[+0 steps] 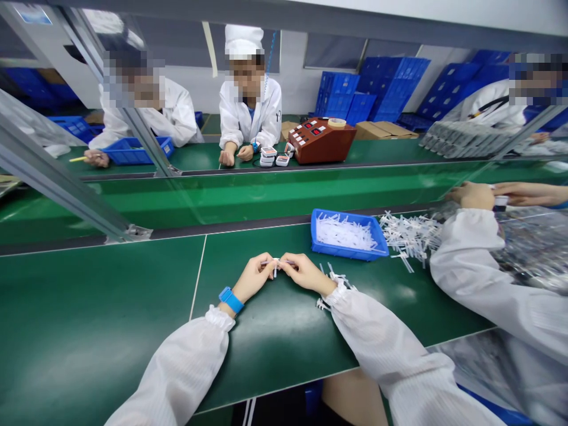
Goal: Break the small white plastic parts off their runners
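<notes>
With the meeting point of the two hands as the clock's centre, a blue bin point(124, 155) stands at ten o'clock on the far side, in front of a seated person in white. At eight o'clock, a bright blue wristband point(231, 300) circles the left wrist. The left hand point(257, 274) has its fingers pinched closed on one side of a small white strip piece point(275, 273), held just above the green desk point(89, 307), with one tail pointing to six o'clock. The right hand point(306, 273) pinches the other side, its fingers likewise nearly together. A red-brown control box point(323, 142) sits at one o'clock, across the way. At three o'clock, loose white pieces point(339, 277) lie just beside the right wrist. A blue tray point(348, 252) full of white strips rests at two o'clock; farther right, between two and three, a heap of white strip pieces point(410, 234) spreads beside it, near a co-worker's hand point(474, 194).
</notes>
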A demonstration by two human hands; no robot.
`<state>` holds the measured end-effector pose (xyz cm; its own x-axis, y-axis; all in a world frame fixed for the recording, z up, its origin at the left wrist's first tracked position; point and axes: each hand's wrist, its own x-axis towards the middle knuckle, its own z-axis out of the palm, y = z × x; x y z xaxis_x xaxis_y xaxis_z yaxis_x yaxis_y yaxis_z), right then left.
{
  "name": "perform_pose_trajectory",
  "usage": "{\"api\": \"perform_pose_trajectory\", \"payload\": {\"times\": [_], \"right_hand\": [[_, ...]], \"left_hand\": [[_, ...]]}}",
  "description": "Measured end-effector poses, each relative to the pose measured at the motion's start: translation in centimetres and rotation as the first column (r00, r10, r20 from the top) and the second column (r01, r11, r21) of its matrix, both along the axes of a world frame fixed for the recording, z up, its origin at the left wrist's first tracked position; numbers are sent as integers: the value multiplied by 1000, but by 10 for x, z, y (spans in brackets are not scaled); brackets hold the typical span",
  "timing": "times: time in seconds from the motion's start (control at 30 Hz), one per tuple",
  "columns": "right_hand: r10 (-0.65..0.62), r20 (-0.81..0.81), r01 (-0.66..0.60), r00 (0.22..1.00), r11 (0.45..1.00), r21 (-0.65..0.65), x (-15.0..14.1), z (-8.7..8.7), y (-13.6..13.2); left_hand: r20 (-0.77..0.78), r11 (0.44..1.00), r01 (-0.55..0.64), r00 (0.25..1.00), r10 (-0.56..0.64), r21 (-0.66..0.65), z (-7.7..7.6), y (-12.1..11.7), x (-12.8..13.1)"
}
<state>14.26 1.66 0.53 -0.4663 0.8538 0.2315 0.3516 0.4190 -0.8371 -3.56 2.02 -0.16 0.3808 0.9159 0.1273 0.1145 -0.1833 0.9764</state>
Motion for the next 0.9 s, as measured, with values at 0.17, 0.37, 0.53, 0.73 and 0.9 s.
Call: {"api": "perform_pose_trajectory", "payload": {"times": [0.17, 0.37, 0.53, 0.73, 0.9], "right_hand": [[-9, -22, 9, 1000, 1000, 13, -1, 4, -1], [15, -6, -15, 1000, 999, 50, 1, 9, -3], [-20, 6, 19, 1000, 996, 90, 1, 8, -3], [-29, -6, 30, 1000, 994, 108, -2, 10, -3], [-42, -26, 45, 999, 994, 104, -3, 10, -3]], "left_hand": [[18, 1000, 0, 1000, 0, 1, 2, -1, 2], [44, 1000, 6, 999, -5, -4, 2, -2, 3], [49, 1000, 3, 999, -2, -21, 0, -1, 2], [11, 999, -36, 999, 36, 24, 1, -1, 3], [10, 999, -41, 999, 40, 19, 3, -1, 4]]}}
